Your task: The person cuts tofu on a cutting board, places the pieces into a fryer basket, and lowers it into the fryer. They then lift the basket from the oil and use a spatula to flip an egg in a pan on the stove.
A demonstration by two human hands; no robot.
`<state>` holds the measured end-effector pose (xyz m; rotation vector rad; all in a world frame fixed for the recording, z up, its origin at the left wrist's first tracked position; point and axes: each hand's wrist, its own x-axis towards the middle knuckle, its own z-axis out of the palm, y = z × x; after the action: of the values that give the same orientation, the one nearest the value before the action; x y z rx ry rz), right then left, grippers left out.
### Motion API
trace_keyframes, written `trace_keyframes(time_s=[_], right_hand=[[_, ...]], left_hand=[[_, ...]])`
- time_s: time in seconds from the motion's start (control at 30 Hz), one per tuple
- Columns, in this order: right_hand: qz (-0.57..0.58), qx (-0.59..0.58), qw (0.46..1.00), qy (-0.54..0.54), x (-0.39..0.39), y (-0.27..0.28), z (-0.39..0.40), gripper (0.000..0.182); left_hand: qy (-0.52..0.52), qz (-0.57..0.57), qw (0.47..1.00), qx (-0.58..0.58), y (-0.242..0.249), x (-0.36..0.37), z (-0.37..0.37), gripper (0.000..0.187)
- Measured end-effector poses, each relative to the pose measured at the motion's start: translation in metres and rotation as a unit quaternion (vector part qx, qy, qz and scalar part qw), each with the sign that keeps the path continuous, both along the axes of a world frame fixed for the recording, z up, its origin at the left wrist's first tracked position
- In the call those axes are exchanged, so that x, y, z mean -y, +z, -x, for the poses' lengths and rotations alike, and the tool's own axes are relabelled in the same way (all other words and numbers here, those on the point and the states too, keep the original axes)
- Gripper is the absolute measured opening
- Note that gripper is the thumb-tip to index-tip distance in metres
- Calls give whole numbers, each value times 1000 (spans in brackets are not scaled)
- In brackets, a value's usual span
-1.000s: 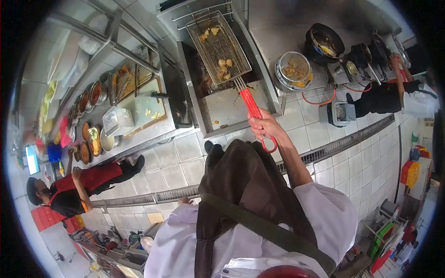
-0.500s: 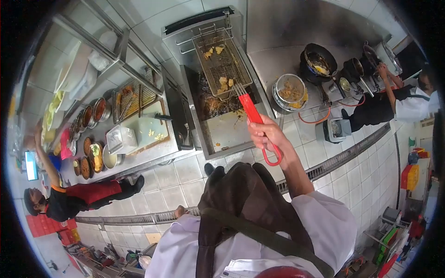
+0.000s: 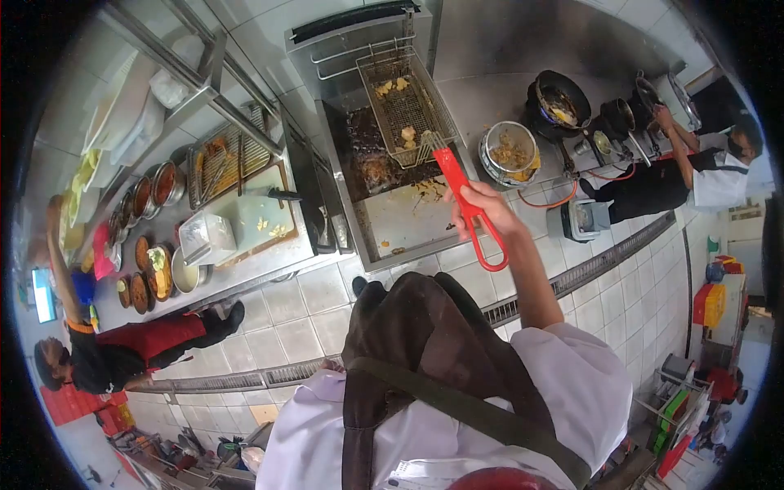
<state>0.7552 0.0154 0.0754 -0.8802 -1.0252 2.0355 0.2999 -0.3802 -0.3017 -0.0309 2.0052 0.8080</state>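
Right hand (image 3: pixel 482 211) was closed round the red handle (image 3: pixel 467 206), holding the fry basket (image 3: pixel 406 106) above the fryer (image 3: pixel 384 175), probably to drain. Left hand (image 3: pixel 331 365) barely showed; grip unclear

No words or numbers can be read anywhere. A white paper (image 3: pixel 425 474) at about 6 o'clock, tucked at the person's chest, has tiny dark print, but it is too small and blurry to make out. The pots, boxes and machines show no clear labels.
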Motion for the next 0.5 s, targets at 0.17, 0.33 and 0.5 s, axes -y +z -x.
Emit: trace_keyframes(time_s=[0.17, 0.33, 0.5], right_hand=[[-306, 555, 770, -68, -79, 31, -13, 25], [-574, 634, 498, -142, -255, 76, 37, 35], [-636, 743, 187, -94, -406, 47, 65, 39]], left_hand=[[19, -7, 999, 40, -15, -7, 17, 28], [50, -1, 995, 82, -28, -11, 39, 27], [92, 16, 988, 122, -43, -8, 47, 26]])
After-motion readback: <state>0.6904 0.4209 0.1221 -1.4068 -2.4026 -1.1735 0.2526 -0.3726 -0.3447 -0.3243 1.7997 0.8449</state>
